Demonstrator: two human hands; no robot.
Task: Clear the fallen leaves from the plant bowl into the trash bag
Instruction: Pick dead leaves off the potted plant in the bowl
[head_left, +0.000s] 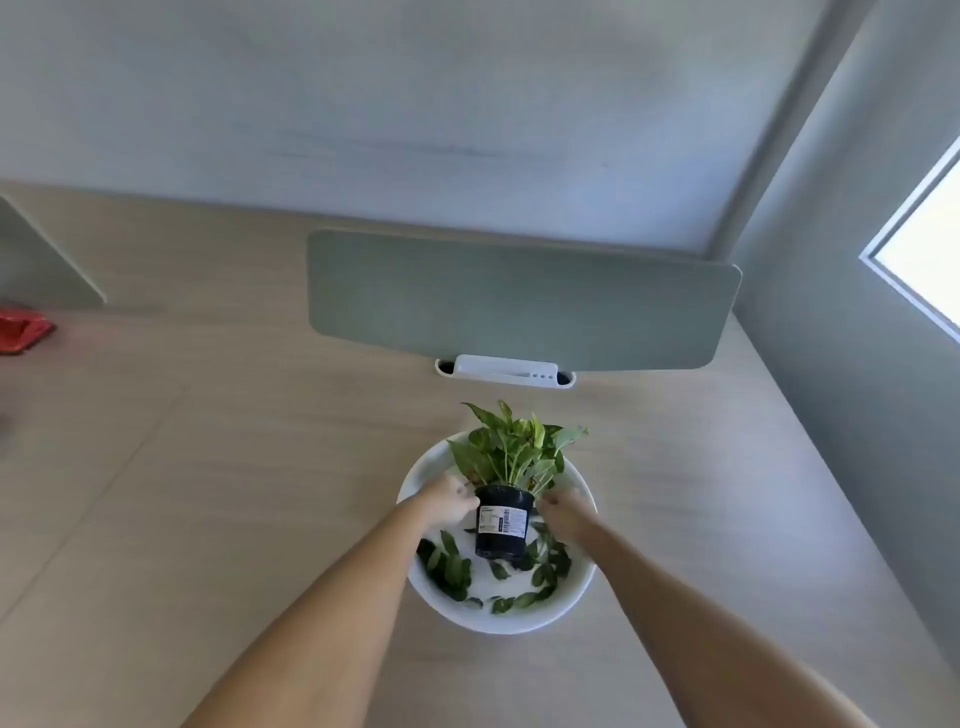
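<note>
Leaves (457, 569) lie loose on the floor of the white bowl (582, 587), lower centre of frame, scattered around the base of the black pot (504, 525); thin, limp, near weightless by the look, so best pinched in small bunches or scooped against the smooth bowl wall; likely to cling or slip if damp; pot with the live plant (511, 449) stands inside the bowl, probably light plastic but top-heavy, rim the sensible place to take it; left hand (451, 500) curled at the pot's left upper edge, right hand (563, 509) at its right, both touching or just beside the rim; firm grip or not, cannot tell; white label (503, 519) with barcode on the pot, print too small to read; no brand legible; bowl sits on the pale wood table (234, 467); red crumpled thing (21, 330) at far left edge, possibly the trash bag, well apart from the bowl; grey panel (519, 299) stands behind.
</note>
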